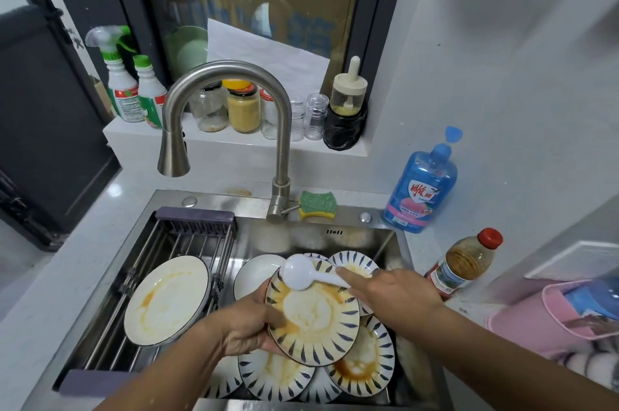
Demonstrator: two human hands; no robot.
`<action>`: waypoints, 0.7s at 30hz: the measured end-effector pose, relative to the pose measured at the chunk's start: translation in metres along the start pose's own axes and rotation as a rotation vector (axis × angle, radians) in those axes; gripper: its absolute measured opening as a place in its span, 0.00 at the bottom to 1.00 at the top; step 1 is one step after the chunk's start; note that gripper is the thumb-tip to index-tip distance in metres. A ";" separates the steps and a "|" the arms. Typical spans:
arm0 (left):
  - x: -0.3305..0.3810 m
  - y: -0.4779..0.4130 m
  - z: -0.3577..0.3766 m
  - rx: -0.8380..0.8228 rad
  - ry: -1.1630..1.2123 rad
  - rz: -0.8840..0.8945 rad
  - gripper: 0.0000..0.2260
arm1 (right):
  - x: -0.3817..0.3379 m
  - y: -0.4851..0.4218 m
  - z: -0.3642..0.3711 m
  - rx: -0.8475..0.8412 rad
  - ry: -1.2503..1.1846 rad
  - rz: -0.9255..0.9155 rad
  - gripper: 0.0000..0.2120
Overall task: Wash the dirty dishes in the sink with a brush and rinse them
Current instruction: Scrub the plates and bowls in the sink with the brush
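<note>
Two hands are working over the sink [268,236] | left grip [248,327] is holding a stained striped plate [315,320] by its edge | right grip [392,293] is clasping the white brush [301,275], head on the plate's upper rim | step: scrubbing seems to be starting | next: firm strokes across stains, then rinsing

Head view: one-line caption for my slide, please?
Left hand holds a stained plate over the sink; right hand holds a white brush over its rim.
</note>
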State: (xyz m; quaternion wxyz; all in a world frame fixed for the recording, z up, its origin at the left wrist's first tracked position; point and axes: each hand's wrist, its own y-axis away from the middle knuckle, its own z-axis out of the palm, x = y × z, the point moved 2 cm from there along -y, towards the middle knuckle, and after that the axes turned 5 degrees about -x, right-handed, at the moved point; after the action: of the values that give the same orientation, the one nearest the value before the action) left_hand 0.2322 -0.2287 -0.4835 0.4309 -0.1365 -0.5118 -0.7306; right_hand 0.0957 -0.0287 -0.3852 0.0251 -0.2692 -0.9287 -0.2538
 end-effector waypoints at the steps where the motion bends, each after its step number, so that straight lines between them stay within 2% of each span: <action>1: 0.004 0.001 -0.002 0.014 0.009 0.029 0.31 | 0.005 0.000 0.002 0.013 -0.016 0.038 0.24; 4: 0.014 0.006 -0.009 0.084 0.056 0.131 0.27 | 0.016 0.011 0.007 0.007 -0.041 0.116 0.22; 6: 0.021 0.007 -0.011 0.114 0.087 0.181 0.26 | 0.014 0.023 0.014 -0.032 -0.143 0.128 0.20; 11: 0.019 -0.002 -0.005 0.210 0.120 0.213 0.28 | -0.035 0.037 0.036 -0.133 -0.469 -0.015 0.15; 14: 0.021 -0.004 0.005 0.246 0.089 0.236 0.18 | -0.048 0.037 0.039 -0.093 -0.481 -0.077 0.15; 16: 0.021 -0.004 0.006 0.253 0.104 0.249 0.13 | -0.038 0.043 0.040 -0.077 -0.450 -0.023 0.16; 19: 0.018 -0.002 0.004 0.222 0.119 0.237 0.21 | -0.011 0.049 0.035 0.001 -0.396 0.151 0.17; 21: 0.011 0.000 0.008 0.184 0.126 0.215 0.19 | 0.000 0.037 0.029 0.054 -0.455 0.237 0.17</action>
State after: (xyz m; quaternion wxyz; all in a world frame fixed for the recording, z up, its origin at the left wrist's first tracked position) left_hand 0.2233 -0.2274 -0.4729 0.5486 -0.1046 -0.5309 -0.6374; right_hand 0.1174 0.0115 -0.3934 -0.1476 -0.4255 -0.8788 -0.1574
